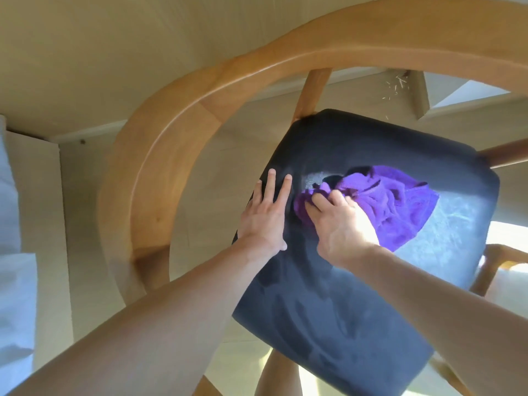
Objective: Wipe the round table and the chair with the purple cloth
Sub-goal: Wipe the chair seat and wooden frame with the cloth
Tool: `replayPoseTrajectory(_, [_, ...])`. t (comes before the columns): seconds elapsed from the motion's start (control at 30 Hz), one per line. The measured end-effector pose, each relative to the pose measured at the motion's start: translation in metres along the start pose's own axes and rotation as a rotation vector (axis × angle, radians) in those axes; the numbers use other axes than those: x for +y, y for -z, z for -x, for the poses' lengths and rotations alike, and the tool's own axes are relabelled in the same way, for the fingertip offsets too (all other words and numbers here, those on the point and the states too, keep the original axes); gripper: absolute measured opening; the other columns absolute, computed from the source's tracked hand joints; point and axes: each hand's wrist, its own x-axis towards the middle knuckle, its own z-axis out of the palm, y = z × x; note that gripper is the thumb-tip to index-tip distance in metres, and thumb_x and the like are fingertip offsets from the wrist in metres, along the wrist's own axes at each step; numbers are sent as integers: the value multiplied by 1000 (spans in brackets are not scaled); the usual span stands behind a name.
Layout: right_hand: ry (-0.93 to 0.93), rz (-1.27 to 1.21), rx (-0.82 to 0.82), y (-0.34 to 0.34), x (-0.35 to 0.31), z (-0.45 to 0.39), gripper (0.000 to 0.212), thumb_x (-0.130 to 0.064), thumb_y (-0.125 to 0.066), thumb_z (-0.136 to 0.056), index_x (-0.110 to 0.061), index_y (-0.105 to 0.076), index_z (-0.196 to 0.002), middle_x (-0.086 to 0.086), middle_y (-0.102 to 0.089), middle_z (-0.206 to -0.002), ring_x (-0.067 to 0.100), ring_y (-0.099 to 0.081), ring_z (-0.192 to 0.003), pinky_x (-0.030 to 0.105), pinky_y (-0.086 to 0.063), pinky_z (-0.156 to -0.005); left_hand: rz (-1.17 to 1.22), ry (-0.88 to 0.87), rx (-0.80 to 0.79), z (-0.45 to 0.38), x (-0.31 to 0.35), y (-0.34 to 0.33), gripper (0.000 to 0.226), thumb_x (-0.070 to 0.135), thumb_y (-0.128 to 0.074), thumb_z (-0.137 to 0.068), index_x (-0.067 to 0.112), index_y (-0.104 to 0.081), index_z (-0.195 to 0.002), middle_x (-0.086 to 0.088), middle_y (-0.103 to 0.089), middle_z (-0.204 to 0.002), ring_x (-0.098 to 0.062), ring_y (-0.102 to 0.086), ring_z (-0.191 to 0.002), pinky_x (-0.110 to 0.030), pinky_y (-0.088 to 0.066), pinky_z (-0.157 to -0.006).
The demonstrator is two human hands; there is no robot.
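Observation:
A wooden chair with a curved backrest (pixel 183 130) and a dark blue padded seat (pixel 337 304) fills the view from above. The purple cloth (pixel 400 207) lies bunched on the seat's middle. My right hand (pixel 340 224) grips the cloth's left end with curled fingers and presses it onto the seat. My left hand (pixel 265 215) lies flat beside it on the seat's left edge, fingers straight. The round table is not in view.
Pale floor (pixel 217 178) surrounds the chair, with a skirting board (pixel 94 132) along the wall at the back. White fabric (pixel 14 252) runs along the left edge. A second wooden chair part (pixel 497 261) shows at the right. Small debris (pixel 397 84) lies on the floor behind the backrest.

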Motion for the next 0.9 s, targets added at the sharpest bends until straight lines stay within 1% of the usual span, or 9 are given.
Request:
replayPoseTrajectory(0.17, [-109,-227,88,8,41,9,23,-28,-58,-84,-16,-70,-100,3,-61,-98,29,-61,-94,31,-49,-72,-86,-59,64,21,9,-17,118,14,-79,-88,23,11,-163,-5,24,-170,-25,6,-160,-28,-38,-116])
replayPoseTrajectory(0.27, [-330,-527,359,8,40,-11,66,-9,-67,-69,-9,-54,-134,12,-54,-133,36,-51,-120,42,-51,-94,13,-2,42,31,17,-25,104,-2,-64,-93,30,4,-163,9,23,-169,-18,8,-159,-26,-54,-92])
replayPoseTrajectory(0.33, [-324,-550,265,4,19,-16,95,-10,-70,-70,-10,-26,-154,9,-26,-160,35,-25,-147,45,-37,-115,105,47,38,30,21,-23,102,-7,-61,-91,34,-1,-163,16,21,-169,-14,8,-159,-26,-54,-88])
replayPoseTrajectory(0.4, [-187,-403,103,-6,-2,-9,101,-20,-67,-83,-12,-3,-161,4,2,-168,32,4,-155,44,-24,-123,142,61,30,28,22,-21,102,-4,-63,-91,33,-2,-163,17,21,-169,-14,9,-159,-27,-52,-94])
replayPoseTrajectory(0.5, [16,-175,7,-22,-3,18,90,-24,-54,-95,-16,6,-161,-3,11,-169,28,10,-155,40,-17,-123,106,51,-55,30,19,-18,118,5,-76,-85,32,9,-163,16,31,-166,-14,15,-158,-28,-53,-98])
replayPoseTrajectory(0.57, [159,-126,-40,-28,17,36,83,-17,-56,-93,-19,-9,-162,-6,-4,-169,25,-2,-155,37,-20,-121,57,34,-94,31,18,-16,131,12,-84,-79,31,15,-161,13,37,-163,-17,19,-157,-28,-52,-94])
replayPoseTrajectory(0.63, [307,-93,26,-26,36,49,63,-13,-73,-75,-19,-58,-136,-1,-52,-142,25,-46,-133,34,-44,-100,27,19,-102,31,21,-14,138,17,-89,-75,28,19,-161,9,39,-163,-21,20,-157,-30,-51,-96])
replayPoseTrajectory(0.73, [66,-162,173,-22,68,47,20,-24,-82,-67,-16,-67,-78,3,-65,-80,27,-59,-83,31,-44,-68,12,24,-78,34,25,-18,139,15,-89,-74,23,19,-161,3,36,-165,-27,19,-157,-37,-47,-109])
replayPoseTrajectory(0.9, [-443,-612,379,2,44,8,58,-7,-62,-74,-10,-52,-130,9,-49,-133,32,-44,-123,43,-48,-96,-10,19,-81,35,25,-22,142,23,-92,-73,23,20,-161,2,35,-165,-28,19,-157,-37,-47,-109])
